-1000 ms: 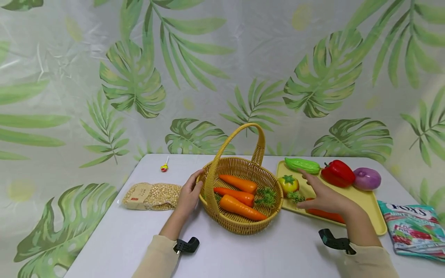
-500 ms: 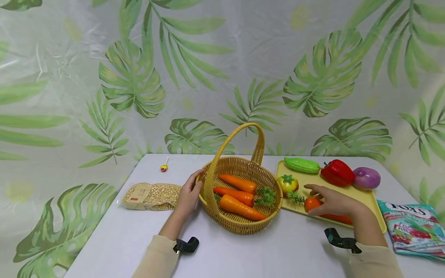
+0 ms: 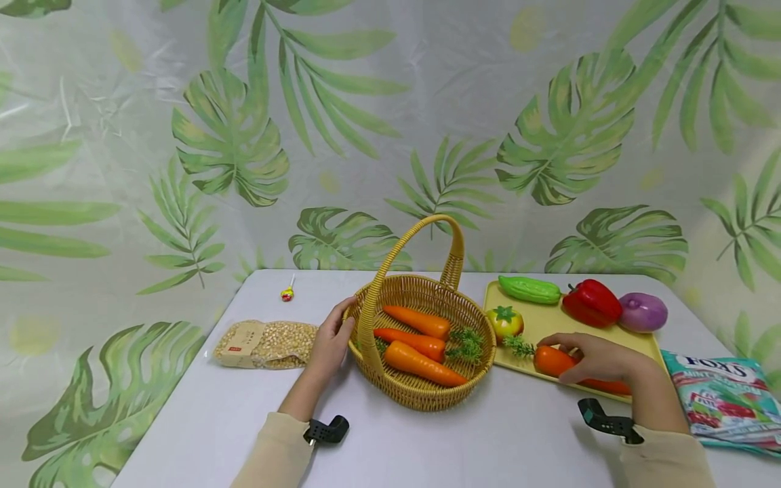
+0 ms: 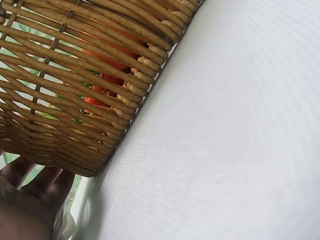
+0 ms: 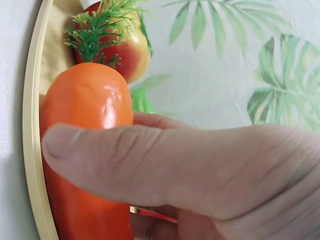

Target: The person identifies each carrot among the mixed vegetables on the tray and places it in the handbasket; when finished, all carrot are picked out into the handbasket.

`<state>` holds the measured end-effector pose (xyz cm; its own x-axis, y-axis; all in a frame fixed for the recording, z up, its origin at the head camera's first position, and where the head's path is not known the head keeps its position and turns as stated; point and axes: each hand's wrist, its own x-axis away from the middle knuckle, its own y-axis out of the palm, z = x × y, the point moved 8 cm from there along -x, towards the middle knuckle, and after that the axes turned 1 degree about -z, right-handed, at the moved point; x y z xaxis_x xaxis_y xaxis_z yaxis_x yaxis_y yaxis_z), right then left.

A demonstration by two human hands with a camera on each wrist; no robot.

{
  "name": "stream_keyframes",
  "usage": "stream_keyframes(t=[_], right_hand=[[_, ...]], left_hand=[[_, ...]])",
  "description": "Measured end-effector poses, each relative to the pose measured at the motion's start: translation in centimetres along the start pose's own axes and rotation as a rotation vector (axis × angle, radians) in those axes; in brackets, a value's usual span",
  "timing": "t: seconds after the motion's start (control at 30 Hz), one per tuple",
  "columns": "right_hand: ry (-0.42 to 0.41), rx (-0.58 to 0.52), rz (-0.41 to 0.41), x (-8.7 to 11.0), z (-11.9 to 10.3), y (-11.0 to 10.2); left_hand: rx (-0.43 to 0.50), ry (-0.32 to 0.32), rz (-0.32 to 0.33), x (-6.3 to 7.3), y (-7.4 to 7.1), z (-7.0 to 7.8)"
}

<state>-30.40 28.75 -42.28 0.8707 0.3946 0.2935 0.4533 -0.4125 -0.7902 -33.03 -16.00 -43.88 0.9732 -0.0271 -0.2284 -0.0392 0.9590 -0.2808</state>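
My left hand [image 3: 330,342] holds the left side of the wicker basket [image 3: 415,400]. In the left wrist view, fingers [image 4: 47,182] reach behind the woven wall; their tips are hidden. Three orange carrots [image 3: 421,362] lie in the basket, their green tops mostly towards its right side. My right hand [image 3: 601,359] grips another carrot [image 3: 550,359] on the yellow tray [image 3: 649,346]. The right wrist view shows the thumb across this carrot [image 5: 90,97], with other fingers along its far side. Its leafy end points towards the basket.
The tray also bears a red-yellow tomato-like fruit [image 3: 506,324], a green bumpy gourd [image 3: 529,289], a red bell pepper [image 3: 592,303] and a purple onion [image 3: 643,312]. A candy bag [image 3: 726,400] lies far right. Left are a kernel bag [image 3: 268,343] and a lollipop [image 3: 287,293].
My right hand has come down from above the tray, shifted rightward, and closed its thumb and fingers on the carrot there. The left hand and basket have stayed in place.
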Motion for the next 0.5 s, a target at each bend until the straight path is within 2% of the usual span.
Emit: stream_keyframes(t=[0.5], right_hand=[[-0.003,-0.010,-0.008,-0.09,0.12,0.06]], left_hand=[[-0.005,-0.012,-0.010,0.05,0.04,-0.13]])
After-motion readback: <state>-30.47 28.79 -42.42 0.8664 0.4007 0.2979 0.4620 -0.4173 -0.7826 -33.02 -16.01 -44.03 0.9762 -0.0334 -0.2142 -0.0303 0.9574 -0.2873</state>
